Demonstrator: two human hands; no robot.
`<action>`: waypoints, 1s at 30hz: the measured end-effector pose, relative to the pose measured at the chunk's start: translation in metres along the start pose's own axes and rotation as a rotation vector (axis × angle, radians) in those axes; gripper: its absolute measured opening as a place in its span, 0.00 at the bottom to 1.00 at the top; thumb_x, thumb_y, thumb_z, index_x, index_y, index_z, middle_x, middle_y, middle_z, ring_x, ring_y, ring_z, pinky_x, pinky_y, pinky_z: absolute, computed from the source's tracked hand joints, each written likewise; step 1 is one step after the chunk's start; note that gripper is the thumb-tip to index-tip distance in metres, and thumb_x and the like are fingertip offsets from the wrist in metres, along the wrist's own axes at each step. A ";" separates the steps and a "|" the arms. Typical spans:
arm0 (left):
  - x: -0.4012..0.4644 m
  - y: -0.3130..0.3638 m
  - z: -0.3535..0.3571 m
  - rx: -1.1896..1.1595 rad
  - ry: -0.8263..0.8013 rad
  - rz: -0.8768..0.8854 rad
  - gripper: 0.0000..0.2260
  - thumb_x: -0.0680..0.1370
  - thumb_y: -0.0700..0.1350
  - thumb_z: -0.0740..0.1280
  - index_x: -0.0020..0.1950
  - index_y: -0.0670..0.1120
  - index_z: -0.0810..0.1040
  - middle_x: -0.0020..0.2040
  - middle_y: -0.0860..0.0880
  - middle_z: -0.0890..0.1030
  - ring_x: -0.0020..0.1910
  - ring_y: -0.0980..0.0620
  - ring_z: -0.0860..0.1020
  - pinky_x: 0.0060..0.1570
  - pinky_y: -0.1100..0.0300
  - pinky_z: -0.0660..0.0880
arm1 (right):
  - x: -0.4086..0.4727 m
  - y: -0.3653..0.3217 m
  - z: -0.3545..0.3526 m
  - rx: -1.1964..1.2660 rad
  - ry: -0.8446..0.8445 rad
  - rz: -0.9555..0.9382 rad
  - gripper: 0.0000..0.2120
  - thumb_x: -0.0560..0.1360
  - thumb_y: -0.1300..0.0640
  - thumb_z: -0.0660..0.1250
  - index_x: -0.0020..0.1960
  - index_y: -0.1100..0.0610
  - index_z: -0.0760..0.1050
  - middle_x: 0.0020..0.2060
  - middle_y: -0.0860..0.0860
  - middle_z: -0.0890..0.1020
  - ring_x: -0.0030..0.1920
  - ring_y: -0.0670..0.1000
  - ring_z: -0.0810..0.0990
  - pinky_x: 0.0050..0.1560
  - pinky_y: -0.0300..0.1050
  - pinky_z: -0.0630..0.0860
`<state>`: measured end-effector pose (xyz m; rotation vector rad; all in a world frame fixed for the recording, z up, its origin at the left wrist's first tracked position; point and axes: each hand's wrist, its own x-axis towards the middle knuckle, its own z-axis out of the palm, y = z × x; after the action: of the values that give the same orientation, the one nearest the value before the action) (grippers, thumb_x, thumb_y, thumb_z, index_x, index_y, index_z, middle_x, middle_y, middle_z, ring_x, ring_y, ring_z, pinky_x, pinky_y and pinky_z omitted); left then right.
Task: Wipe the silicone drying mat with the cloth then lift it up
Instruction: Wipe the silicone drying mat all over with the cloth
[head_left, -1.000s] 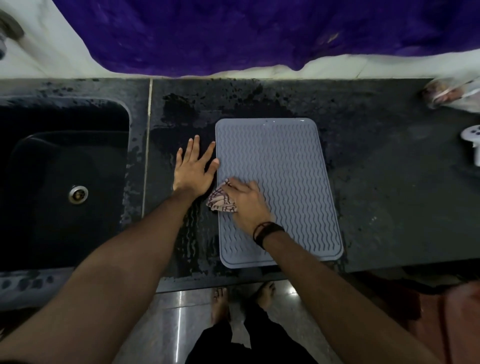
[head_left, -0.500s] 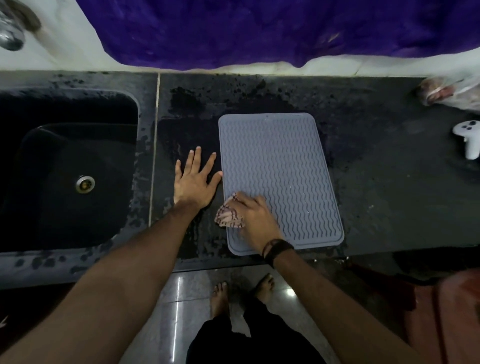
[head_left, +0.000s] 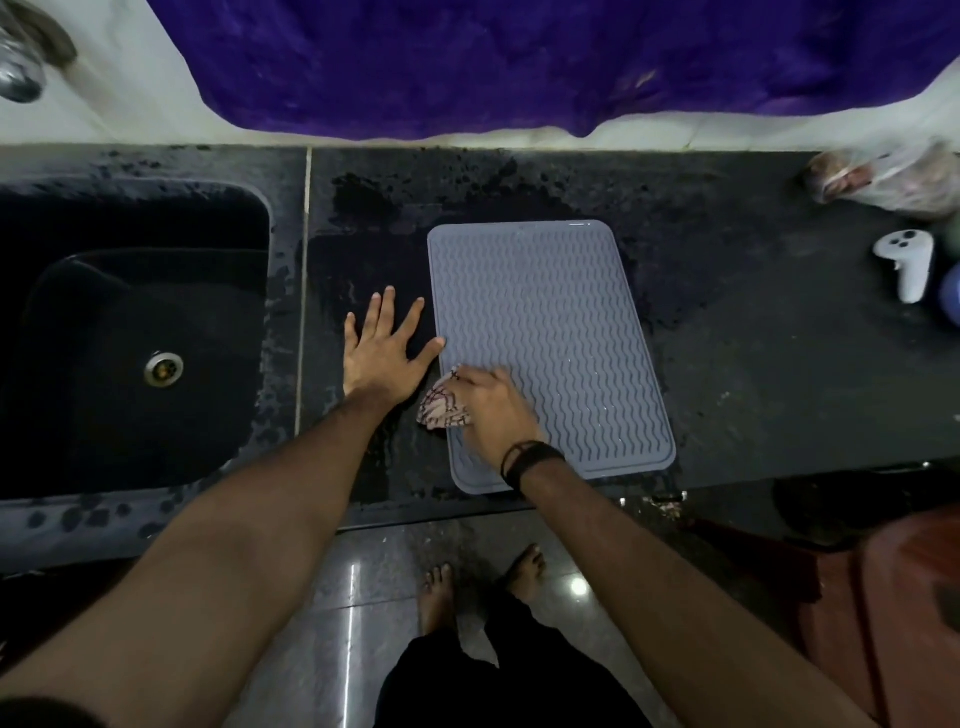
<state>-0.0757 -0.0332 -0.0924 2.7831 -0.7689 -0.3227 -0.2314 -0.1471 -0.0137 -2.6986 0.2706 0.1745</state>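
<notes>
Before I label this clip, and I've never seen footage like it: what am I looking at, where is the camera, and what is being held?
No machine here: a person wears a wide-angle camera on the head, looking down at their own arms. A grey silicone drying mat lies flat on a dark wet countertop, with a sink to its left. The right hand holds a patterned cloth in its grip at the mat's left edge. The left hand lies flat on the counter, thumb at the mat's rim. A white controller sits far right.

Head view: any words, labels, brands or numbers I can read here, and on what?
None readable.
Grey wavy-ribbed silicone drying mat: ridges only, no text.
Patterned cloth under the right hand: dark line print, no letters.
White handheld controller: two dots, no legible marking.
</notes>
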 end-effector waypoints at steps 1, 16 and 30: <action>0.000 0.000 0.000 0.000 -0.002 -0.007 0.34 0.78 0.74 0.45 0.82 0.62 0.50 0.84 0.49 0.44 0.82 0.50 0.41 0.78 0.43 0.37 | -0.005 0.000 0.003 -0.001 -0.012 -0.003 0.27 0.69 0.68 0.68 0.66 0.57 0.74 0.68 0.52 0.73 0.65 0.59 0.68 0.66 0.54 0.70; 0.001 0.001 0.001 -0.018 0.013 -0.011 0.36 0.77 0.75 0.42 0.82 0.61 0.50 0.84 0.49 0.44 0.82 0.50 0.41 0.78 0.42 0.37 | -0.046 -0.011 0.006 0.004 0.058 0.076 0.27 0.67 0.65 0.71 0.65 0.57 0.74 0.66 0.52 0.75 0.62 0.59 0.71 0.64 0.54 0.72; -0.002 0.003 -0.002 -0.016 -0.008 0.007 0.36 0.78 0.74 0.42 0.83 0.59 0.49 0.84 0.47 0.43 0.82 0.49 0.40 0.78 0.40 0.37 | -0.114 -0.009 0.009 0.007 0.028 0.061 0.26 0.68 0.68 0.66 0.65 0.54 0.76 0.65 0.51 0.76 0.59 0.58 0.73 0.60 0.52 0.75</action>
<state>-0.0779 -0.0343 -0.0892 2.7653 -0.7738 -0.3373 -0.3413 -0.1163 0.0003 -2.6889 0.3615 0.1539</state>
